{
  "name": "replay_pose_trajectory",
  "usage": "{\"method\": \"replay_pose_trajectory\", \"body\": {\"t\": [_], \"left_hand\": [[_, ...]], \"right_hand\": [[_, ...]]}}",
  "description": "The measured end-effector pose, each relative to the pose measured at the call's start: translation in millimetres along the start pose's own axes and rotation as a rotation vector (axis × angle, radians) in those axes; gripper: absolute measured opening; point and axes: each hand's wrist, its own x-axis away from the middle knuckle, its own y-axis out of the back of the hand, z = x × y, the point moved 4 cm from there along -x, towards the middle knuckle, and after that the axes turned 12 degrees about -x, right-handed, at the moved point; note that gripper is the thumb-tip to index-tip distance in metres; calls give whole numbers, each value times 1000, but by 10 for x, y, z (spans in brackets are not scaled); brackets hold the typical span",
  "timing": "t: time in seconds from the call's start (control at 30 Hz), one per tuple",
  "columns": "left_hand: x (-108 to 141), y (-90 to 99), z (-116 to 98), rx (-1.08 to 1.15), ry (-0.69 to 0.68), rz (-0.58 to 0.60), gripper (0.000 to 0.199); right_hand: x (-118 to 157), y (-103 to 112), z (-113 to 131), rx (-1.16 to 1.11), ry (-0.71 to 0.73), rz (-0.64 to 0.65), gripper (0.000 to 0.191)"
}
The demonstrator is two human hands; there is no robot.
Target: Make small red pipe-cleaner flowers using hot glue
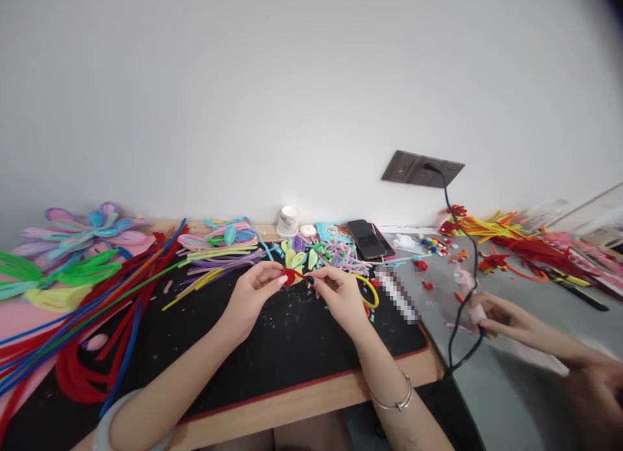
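Both hands are raised over the black mat [209, 366], near the middle of the view. Between thumb and fingertips, my left hand [257, 292] pinches a small red fuzzy piece [291, 277]. The piece stretches right toward my right hand [337, 295], whose fingers are closed on its dark end. Just behind the hands lie small yellow, green and purple fuzzy shapes [296, 256]. A yellow loop [372, 290] rests right of my right hand.
Long red, blue and green stems [141, 289] spread over the left side. Behind the mat stand a white cup [287, 221] and phones [366, 239]. At the right, another person's hand [496, 315] holds a pink corded tool above a grey table [516, 373].
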Motion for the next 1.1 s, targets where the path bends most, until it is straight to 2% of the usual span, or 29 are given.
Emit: {"method": "replay_pose_trajectory", "body": {"t": [0.2, 0.43, 0.63, 1.1], "left_hand": [[6, -4, -31, 42, 22, -35, 27], [-3, 11, -24, 97, 59, -69, 29], [2, -12, -17, 151, 75, -85, 29], [17, -35, 27, 240, 113, -133, 30]], "right_hand": [[57, -64, 45, 135, 121, 26, 19], [88, -123, 25, 181, 157, 54, 22], [104, -171, -1, 162, 211, 50, 22], [105, -251, -39, 121, 222, 39, 23]]}}
